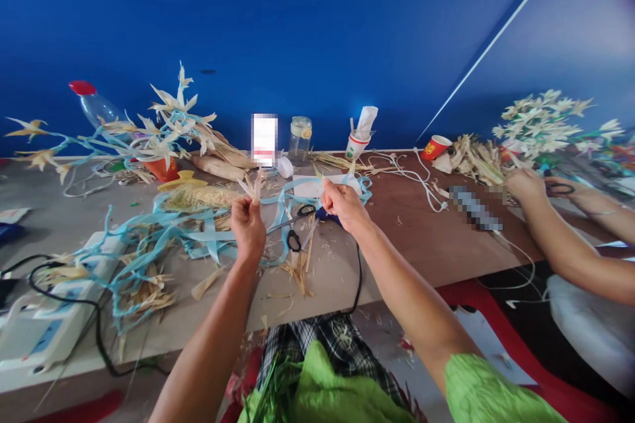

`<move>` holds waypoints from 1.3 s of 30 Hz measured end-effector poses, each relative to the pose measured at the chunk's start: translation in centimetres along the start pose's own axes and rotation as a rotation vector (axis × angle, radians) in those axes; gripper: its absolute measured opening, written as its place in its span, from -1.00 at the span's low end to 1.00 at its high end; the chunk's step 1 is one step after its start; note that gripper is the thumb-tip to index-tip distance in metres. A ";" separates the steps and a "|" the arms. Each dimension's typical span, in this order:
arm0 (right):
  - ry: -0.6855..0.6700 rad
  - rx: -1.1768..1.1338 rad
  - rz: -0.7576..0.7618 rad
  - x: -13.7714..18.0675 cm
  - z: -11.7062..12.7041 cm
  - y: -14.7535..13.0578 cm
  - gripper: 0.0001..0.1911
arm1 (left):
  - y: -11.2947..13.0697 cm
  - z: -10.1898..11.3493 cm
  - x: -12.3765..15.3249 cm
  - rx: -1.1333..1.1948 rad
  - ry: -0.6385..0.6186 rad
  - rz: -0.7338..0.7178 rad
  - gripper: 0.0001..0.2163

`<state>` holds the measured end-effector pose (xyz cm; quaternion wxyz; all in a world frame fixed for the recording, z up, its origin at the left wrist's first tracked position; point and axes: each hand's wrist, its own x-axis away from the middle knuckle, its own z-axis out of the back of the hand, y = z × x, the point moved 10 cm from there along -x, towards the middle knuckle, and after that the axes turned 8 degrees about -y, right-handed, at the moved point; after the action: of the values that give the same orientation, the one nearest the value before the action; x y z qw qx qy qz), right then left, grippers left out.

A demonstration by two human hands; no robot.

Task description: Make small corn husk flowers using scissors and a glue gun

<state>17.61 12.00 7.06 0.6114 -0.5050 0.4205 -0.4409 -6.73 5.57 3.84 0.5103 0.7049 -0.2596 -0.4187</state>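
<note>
Both hands are up over the worktop [421, 238]. Left hand [248, 228] is closed around some dried husk strips [256, 186] poking up out of the fist, right hand [342, 203] is pinching a blue ribbon [292, 193] running between the two. Scissors [297, 228] lie just below on the worktop, between the hands.

A narrow pale straw-coloured husk strip [256, 189] stands upright, pinched at its lower end, its pointed tip free above. A light blue ribbon [297, 190] arcs across just beside it, trailing down into the tangle on the table.
</note>
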 end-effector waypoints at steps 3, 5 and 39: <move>0.087 0.231 -0.016 0.5 2.4 0.0 -0.73 | -0.2 0.0 0.0 0.003 -0.002 0.010 -0.91; 0.124 0.438 0.000 1.1 3.9 -0.2 -0.84 | -0.3 -0.1 0.0 -0.004 -0.007 0.019 -0.91; -0.194 -0.341 -0.090 5.3 3.8 1.9 -0.65 | -1.2 -1.1 0.3 0.189 -0.069 0.110 -0.80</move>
<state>22.85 8.01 5.31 0.5341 -0.6596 0.4054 -0.3395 -5.71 6.34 2.80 0.4545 0.7197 -0.3536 -0.3880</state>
